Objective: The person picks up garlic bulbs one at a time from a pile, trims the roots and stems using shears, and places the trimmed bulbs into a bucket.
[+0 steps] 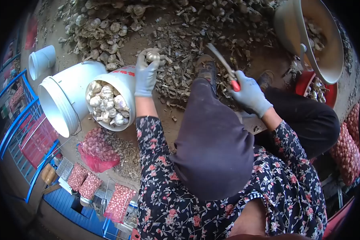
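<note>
My left hand (147, 76), in a grey glove, is closed around a garlic bulb (152, 56) held above the dirt floor. Just below and left of it, a white bucket (130, 86) tilts toward me, with many garlic bulbs (107, 102) inside. My right hand (249, 93), also gloved, grips the red handle of a knife (222, 58). The curved blade points up and to the left, over cut stalks and husks, well apart from the bulb.
An empty white bucket (59, 108) and a smaller one (42, 62) lie at the left. Piled garlic (104, 34) covers the upper left floor. A large tub (286, 30) and a red basin (306, 82) are at the right. A pink net sack (98, 150) rests lower left.
</note>
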A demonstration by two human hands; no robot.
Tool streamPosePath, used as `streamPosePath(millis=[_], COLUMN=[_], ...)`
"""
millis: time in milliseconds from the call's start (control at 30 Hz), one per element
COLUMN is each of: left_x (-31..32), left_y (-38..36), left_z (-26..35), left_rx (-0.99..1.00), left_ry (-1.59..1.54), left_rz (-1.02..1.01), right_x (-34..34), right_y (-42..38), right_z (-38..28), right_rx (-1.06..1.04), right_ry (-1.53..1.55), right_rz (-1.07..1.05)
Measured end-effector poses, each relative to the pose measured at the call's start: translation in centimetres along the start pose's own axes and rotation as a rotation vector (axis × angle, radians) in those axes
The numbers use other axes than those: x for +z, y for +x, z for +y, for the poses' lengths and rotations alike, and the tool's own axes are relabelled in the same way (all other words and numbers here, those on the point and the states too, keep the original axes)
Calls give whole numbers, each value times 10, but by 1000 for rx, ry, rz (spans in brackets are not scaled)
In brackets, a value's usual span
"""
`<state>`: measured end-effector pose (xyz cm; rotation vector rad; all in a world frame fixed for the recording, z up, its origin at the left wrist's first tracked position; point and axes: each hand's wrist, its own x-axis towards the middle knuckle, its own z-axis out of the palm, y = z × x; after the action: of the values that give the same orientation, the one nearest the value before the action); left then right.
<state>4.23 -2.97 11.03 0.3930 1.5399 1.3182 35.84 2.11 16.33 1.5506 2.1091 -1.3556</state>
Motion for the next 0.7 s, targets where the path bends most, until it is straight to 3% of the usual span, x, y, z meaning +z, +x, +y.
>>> streamPosePath(millis=[67, 267, 433, 500, 633, 700], left_x=[10, 51, 71, 80, 89, 85], left_y=[-20, -55, -63, -65, -53, -49], left_z=[15, 27, 27, 28, 15, 4], left_rx=[31, 104, 166, 132, 154, 97], left_ry=[-102, -67, 159, 70, 245, -113], left_rz=[-138, -183, -160, -177, -106, -124], right_x=[0, 1, -3, 1, 2, 8], right_y=[3, 0, -3, -1, 5, 1], right_z=[-9, -34, -34, -28, -22, -16], right_rx=[-116, -323, -311, -280, -176, -160], right_ry=[-29, -157, -295, -312, -167, -77], right_rz=[-22, 99, 130, 89, -43, 8])
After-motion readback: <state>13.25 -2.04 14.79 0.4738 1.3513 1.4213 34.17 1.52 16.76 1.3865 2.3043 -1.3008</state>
